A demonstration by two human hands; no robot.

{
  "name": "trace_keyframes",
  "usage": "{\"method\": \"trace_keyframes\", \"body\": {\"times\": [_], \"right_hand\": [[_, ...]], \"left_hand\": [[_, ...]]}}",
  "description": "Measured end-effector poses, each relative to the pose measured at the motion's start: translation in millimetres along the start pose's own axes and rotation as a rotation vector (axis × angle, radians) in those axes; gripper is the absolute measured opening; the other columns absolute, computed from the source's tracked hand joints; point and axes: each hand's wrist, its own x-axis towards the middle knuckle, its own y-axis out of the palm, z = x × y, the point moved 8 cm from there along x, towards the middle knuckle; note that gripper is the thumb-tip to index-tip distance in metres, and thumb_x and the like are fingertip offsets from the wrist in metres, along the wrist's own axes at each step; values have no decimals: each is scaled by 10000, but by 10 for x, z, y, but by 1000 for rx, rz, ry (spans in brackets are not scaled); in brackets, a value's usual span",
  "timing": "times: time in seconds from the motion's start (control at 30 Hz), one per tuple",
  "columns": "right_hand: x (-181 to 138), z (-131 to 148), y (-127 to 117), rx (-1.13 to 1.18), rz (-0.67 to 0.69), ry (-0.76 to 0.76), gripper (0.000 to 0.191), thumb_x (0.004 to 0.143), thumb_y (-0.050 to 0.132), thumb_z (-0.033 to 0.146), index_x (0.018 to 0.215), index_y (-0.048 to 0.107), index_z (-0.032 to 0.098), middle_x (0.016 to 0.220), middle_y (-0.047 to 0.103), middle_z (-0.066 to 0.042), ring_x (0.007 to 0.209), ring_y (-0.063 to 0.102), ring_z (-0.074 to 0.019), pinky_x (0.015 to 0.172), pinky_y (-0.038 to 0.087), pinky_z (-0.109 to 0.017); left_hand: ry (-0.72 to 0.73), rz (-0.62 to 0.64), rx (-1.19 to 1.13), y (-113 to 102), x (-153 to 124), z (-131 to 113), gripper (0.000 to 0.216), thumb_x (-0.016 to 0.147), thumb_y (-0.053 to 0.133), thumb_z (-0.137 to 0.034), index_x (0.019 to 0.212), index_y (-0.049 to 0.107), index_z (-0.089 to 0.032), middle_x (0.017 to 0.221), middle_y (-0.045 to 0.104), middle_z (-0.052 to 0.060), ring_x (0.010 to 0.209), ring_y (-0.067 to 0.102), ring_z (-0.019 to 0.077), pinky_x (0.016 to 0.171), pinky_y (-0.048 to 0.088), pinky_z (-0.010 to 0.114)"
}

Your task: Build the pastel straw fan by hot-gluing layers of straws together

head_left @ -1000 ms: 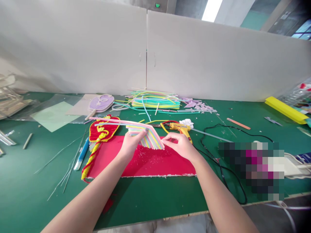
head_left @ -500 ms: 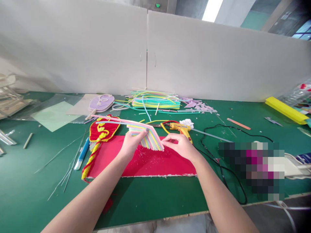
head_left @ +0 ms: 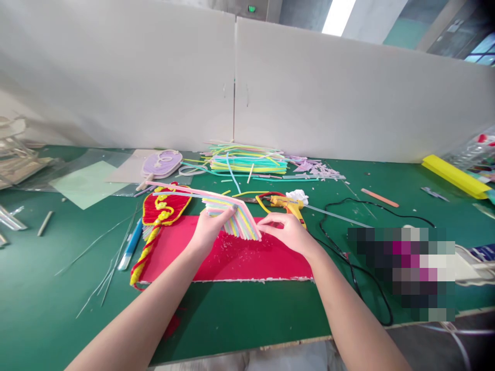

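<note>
A pastel striped piece made of chenille stems (head_left: 240, 219) laid side by side and bent over is held above a red board (head_left: 240, 260). My left hand (head_left: 211, 224) is closed on it, thumb on top. From its upper edge a pink and a pale blue stem stick out to the left. My right hand (head_left: 284, 229) is in a pinch at the lower right corner, fingertips touching the outer pink stem's end. Left of the hands lies a red and yellow chenille fan (head_left: 164, 206) with a twisted handle. A yellow glue gun (head_left: 292, 204) rests behind my right hand.
Bundled chenille stems (head_left: 247, 159) lie at the back beside lilac offcuts (head_left: 319, 169). A lilac fan (head_left: 160, 164) rests at back left. A black cord (head_left: 327, 232) loops on the right, near a blurred-out object (head_left: 406, 273). White panels (head_left: 348, 93) bound the table behind.
</note>
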Motion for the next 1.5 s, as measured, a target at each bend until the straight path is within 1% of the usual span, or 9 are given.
{"method": "trace_keyframes", "body": {"times": [0.1,0.2,0.3,0.4,0.57,0.93,1.2,1.37,1.5], "right_hand": [[5,2,-101,37,-65,14,249,837,616,451,885,724,232,934,720,-38,913,658,-204,829,510,-341],[6,17,-176,64,-132,0,248,844,608,439,904,715,223,931,705,-40,922,650,-198,840,503,-334],[10,34,-137,80,-113,-15,221,832,626,416,905,709,226,941,701,-33,922,644,-189,828,506,-316],[11,25,-63,87,-68,9,217,820,634,414,890,708,222,930,707,-31,896,651,-185,824,511,-314],[-3,13,-33,106,-54,49,220,794,655,423,842,710,216,891,716,-26,863,661,-184,824,513,-320],[-15,9,-23,125,-35,78,267,775,662,457,819,703,197,791,694,-17,684,636,-146,688,520,-294],[-16,42,-10,126,-35,70,294,769,665,479,819,702,191,803,697,-26,710,645,-159,713,532,-308],[-16,34,-18,106,-43,53,260,785,658,452,817,700,197,827,703,-26,786,655,-172,768,529,-309],[-15,17,-16,97,-41,52,261,793,650,455,826,698,201,830,704,-24,786,656,-172,762,530,-309]], "left_hand": [[-27,39,44,31,-10,7,496,639,759,-540,929,694,-143,937,741,84,854,673,253,679,500,293],[-65,125,98,118,-43,17,463,627,767,-531,875,709,-145,887,747,77,813,677,256,658,501,301],[-95,212,138,214,-88,29,413,614,789,-487,843,718,-151,863,751,71,811,680,258,679,510,313],[-88,278,206,282,-113,36,377,638,773,-473,842,716,-162,893,753,66,859,678,261,733,516,325],[-50,339,305,316,-104,62,360,705,713,-491,873,714,-172,952,750,65,902,676,257,775,521,331],[-49,346,271,327,-91,113,361,659,757,-478,867,736,-183,931,758,65,874,683,259,733,533,325],[-72,278,218,322,-91,118,333,611,788,-468,764,735,-177,847,760,67,791,685,249,657,524,310],[-97,258,207,319,-102,117,330,611,792,-460,759,731,-172,816,757,66,766,682,244,657,519,312],[-107,252,202,325,-115,105,326,619,786,-453,763,729,-166,817,756,70,761,681,244,649,517,310]]}}
